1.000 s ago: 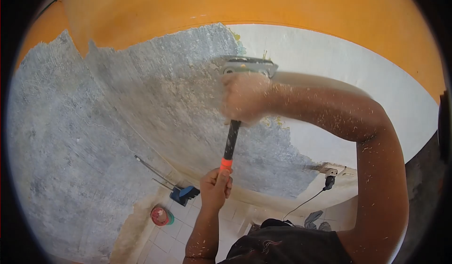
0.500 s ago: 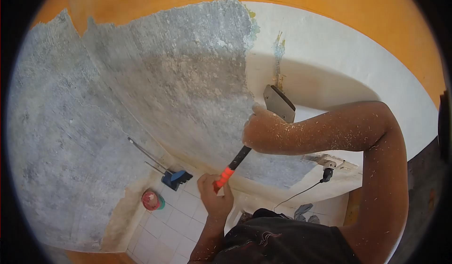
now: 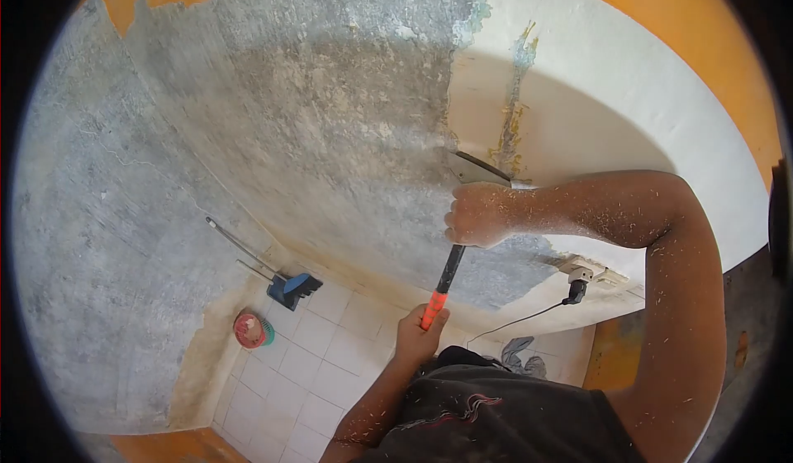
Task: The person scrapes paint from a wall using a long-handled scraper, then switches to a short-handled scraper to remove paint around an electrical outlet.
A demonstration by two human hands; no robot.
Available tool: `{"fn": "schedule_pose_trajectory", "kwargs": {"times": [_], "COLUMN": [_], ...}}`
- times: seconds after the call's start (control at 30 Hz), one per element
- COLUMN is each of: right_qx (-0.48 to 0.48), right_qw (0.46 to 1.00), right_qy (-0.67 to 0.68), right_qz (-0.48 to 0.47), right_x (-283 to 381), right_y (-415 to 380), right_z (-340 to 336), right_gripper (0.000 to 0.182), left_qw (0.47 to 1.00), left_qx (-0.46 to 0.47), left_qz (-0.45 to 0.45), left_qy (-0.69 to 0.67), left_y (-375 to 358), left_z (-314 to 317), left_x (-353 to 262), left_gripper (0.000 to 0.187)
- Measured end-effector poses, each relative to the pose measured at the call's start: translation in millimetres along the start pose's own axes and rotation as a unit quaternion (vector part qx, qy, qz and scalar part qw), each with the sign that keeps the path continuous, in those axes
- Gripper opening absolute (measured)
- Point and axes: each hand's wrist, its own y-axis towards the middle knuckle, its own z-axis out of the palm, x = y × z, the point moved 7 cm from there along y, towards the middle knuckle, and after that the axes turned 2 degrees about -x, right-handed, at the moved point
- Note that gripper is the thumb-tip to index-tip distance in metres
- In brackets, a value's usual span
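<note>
A long-handled wall scraper (image 3: 447,271) with a black and orange handle is in both my hands. High on the handle, just below the blade, my right hand (image 3: 481,215) is wrapped round it. The fingers of my left hand (image 3: 420,337) close round the orange lower end. The scraper's wide metal blade (image 3: 481,168) lies at the wall, seen nearly edge-on, beside a narrow scraped streak (image 3: 512,116) in the white paint (image 3: 595,124). To its left the wall is stripped to rough grey plaster (image 3: 330,108). Pale flakes dot my right forearm.
A plug with a cord sits in a wall socket (image 3: 581,276) below my right forearm. On the white floor tiles (image 3: 330,302) stand a blue dustpan (image 3: 291,289) with a long handle and a red and green bucket (image 3: 252,329). A grey cloth (image 3: 520,356) lies near the wall.
The view has shifted a little. Both hands and the scraper have moved to the right in view, the handle stands steeper, and the blade now shows more edge-on.
</note>
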Motion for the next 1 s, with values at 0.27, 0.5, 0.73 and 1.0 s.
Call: {"fn": "schedule_pose_trajectory", "kwargs": {"times": [0.27,0.5,0.73,1.0], "right_qx": [0.124,0.111,0.065,0.074], "right_qw": [0.991,0.993,0.997,0.997], "right_qy": [-0.014,0.04,-0.017,0.005], "right_qz": [0.045,-0.011,0.028,-0.025], "right_x": [-34.5,-5.1,-39.3,-18.8], "right_y": [-7.5,-1.9,-6.4,-1.5], "right_z": [-36.8,-9.2,-58.5,-40.0], "right_gripper": [0.01,0.007,0.007,0.008], "left_qw": [0.999,0.999,1.0,0.996], "left_qx": [-0.012,0.046,0.015,0.072], "left_qz": [0.011,-0.004,0.007,-0.054], "left_qy": [0.043,0.005,0.0,0.004], "left_y": [24.3,-0.5,13.4,-6.1], "left_z": [11.9,32.9,9.6,32.0], "left_x": [-29.6,-0.5,-57.6,-24.7], "left_gripper": [0.028,0.027,0.022,0.026]}}
